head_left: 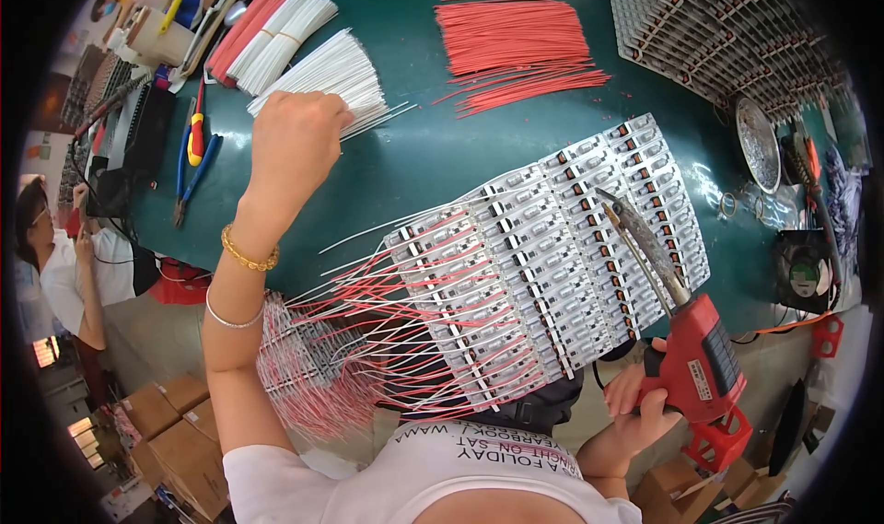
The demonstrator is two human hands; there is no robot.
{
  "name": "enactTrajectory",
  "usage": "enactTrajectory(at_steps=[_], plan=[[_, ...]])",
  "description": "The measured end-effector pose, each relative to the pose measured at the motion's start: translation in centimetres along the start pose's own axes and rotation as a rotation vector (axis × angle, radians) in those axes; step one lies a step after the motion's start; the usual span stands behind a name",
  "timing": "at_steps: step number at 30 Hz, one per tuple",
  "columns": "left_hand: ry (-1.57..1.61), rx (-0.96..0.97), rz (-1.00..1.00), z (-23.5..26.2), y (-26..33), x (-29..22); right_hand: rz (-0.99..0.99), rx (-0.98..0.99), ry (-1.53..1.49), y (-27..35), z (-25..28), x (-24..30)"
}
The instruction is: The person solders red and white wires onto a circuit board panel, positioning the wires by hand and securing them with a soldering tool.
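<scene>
My left hand (299, 139) is curled closed over the near edge of a fanned pile of white wires (345, 71); its fingertips are hidden, so what they pinch cannot be seen. In my right hand (645, 397) is a red soldering gun (695, 358), its metal tip and feed tube pointing up and left over a panel of small circuit boards (552, 248). This panel lies tilted across the table's near edge. Red and white wires (414, 298) stick out from the panel's left column, and its other columns carry none.
Loose red wires (516, 40) lie at the far middle of the green table (396, 174). Pliers (189, 174) rest at the left, near bundled wires. Stacked board panels (727, 36) and a metal dish (758, 144) stand right. Wired boards (313, 367) hang below. Another person (74, 257) sits left.
</scene>
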State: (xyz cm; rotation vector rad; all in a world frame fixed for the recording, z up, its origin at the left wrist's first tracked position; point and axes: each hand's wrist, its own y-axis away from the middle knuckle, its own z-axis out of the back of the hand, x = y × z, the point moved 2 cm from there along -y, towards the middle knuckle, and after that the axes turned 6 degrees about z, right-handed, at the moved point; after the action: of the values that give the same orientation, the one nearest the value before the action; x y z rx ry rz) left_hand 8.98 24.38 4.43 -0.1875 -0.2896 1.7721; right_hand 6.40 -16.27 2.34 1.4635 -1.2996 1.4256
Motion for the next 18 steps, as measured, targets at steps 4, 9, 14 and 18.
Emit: enactTrajectory(at_steps=[4,9,14,18], plan=[[0.111,-0.329,-0.098,0.5,0.6,0.3,0.002,-0.033,-0.016,0.2,-0.2,0.5],[0.183,-0.365,-0.071,2.6,-0.3,-1.6,-0.014,-0.072,0.001,0.3,-0.3,0.8],[0.977,0.087,0.200,2.9,-0.4,-7.4,-0.015,-0.067,-0.003,0.8,0.4,0.8],[1.087,0.260,0.237,2.4,0.5,-11.3,-0.044,-0.084,0.057,0.4,-0.7,0.9]])
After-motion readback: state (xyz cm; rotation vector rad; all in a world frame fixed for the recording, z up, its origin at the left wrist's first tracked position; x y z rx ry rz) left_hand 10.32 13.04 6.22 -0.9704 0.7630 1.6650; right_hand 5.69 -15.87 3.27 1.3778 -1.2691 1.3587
